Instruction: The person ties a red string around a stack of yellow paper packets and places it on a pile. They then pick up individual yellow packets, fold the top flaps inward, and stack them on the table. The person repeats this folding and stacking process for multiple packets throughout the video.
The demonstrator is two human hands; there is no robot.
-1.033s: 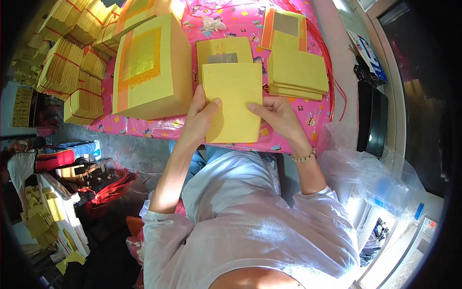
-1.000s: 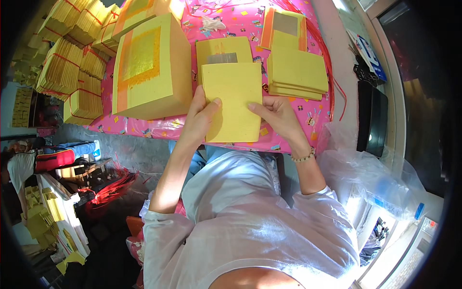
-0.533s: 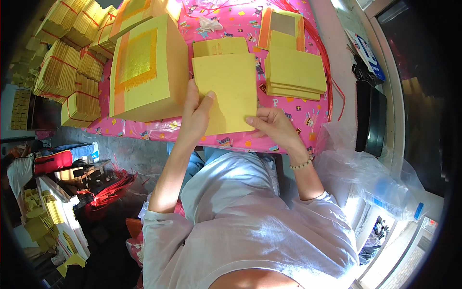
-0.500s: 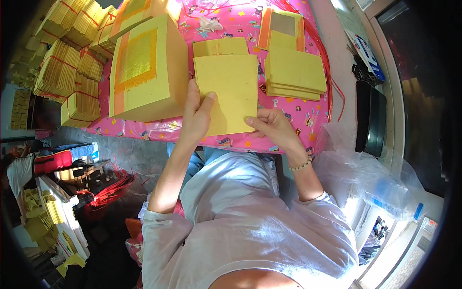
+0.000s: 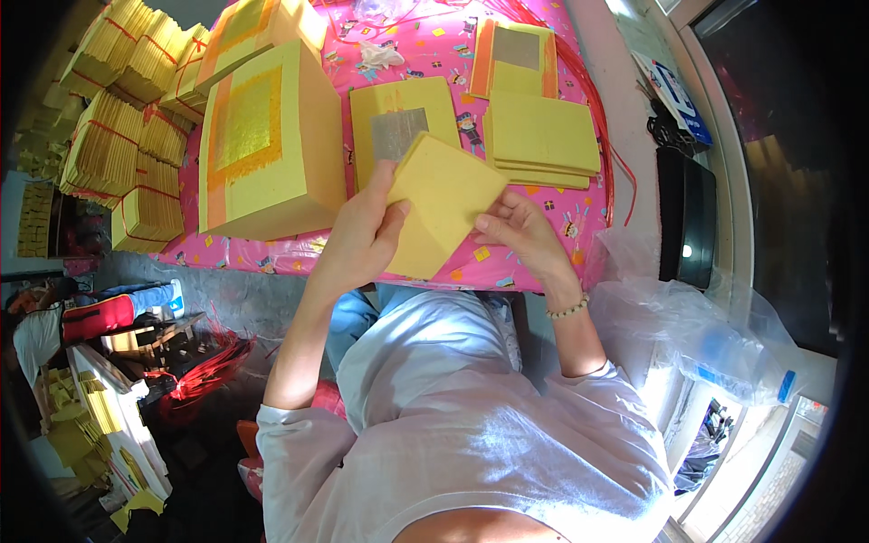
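Note:
My left hand (image 5: 369,237) grips a piece of yellow paper (image 5: 450,199) by its left side, thumb on top. The paper is tilted like a diamond above the table's near edge; whether it is one sheet or several I cannot tell. At its right corner, my right hand (image 5: 529,237) is closed with thumb and fingertips on the edge. Just beyond lies yellow paper with a silver square (image 5: 398,133), partly covered by the held piece. To the right sits a small pile of yellow paper (image 5: 545,131). A tall block of yellow paper with a gold square (image 5: 249,118) stands left.
A pink patterned cloth (image 5: 444,59) covers the table. Bundles of yellow paper tied with red strips (image 5: 101,136) are stacked at far left. Red strips (image 5: 597,118) run along the right edge, near a black box (image 5: 692,217). Another silver-squared sheet (image 5: 516,50) lies beyond.
The held paper has turned from upright to a diamond tilt and come slightly nearer me. The silver square on the paper behind it now shows. Both hands still hold the piece.

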